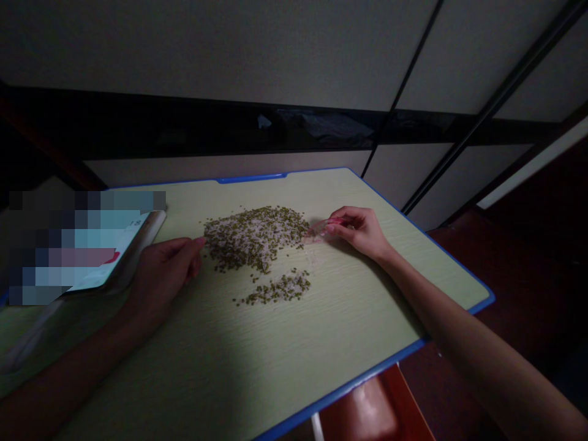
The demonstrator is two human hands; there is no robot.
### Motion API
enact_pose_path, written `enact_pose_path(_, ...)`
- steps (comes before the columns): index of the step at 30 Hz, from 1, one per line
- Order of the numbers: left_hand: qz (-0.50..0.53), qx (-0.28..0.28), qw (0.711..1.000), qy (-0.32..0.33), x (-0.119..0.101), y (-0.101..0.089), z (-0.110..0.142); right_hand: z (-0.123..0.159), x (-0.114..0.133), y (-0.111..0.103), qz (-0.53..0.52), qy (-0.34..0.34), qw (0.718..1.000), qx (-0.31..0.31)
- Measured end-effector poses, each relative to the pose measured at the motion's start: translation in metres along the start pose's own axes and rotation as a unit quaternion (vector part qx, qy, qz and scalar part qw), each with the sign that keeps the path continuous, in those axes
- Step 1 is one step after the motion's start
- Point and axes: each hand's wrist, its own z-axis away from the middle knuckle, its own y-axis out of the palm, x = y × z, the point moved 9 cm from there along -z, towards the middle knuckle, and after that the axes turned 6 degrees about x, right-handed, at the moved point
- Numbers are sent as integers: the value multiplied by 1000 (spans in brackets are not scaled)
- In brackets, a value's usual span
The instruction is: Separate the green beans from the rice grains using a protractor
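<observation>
A spread-out pile of small green beans mixed with pale grains (pixel 257 236) lies on the light table top (pixel 367 318). A smaller strip of the same mix (pixel 280 288) lies nearer to me, apart from the pile. At the pile's right edge, my right hand (pixel 361 229) pinches a small clear plastic bag (pixel 319 229) with a pinkish-red edge. Its open end, if any, is hard to make out. My left hand (pixel 168 266) is at the left edge of the pile, thumb and fingers drawn together. Whatever those fingers hold, if anything, cannot be seen.
A tablet-like device with a lit, partly blurred screen (pixel 110 263) stands at the left, beside my left forearm. Blue edging (pixel 252 179) runs around the table. Behind it rise pale cabinet panels (pixel 206 49). A reddish-brown seat (pixel 372 404) shows below the front edge.
</observation>
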Motion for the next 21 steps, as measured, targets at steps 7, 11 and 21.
enact_pose_path(7, -7, -7, 1000, 8, -1, -2, 1, 1, -1, 1, -6, -2, 1000, 10)
enact_pose_path(11, -6, -8, 1000, -5, 4, -3, 0, 1, 1, 3, 7, -16, 1000, 14)
enact_pose_path(21, -4, -13, 1000, -1, -2, -3, 1, 1, 5, 5, 19, -28, 999, 22)
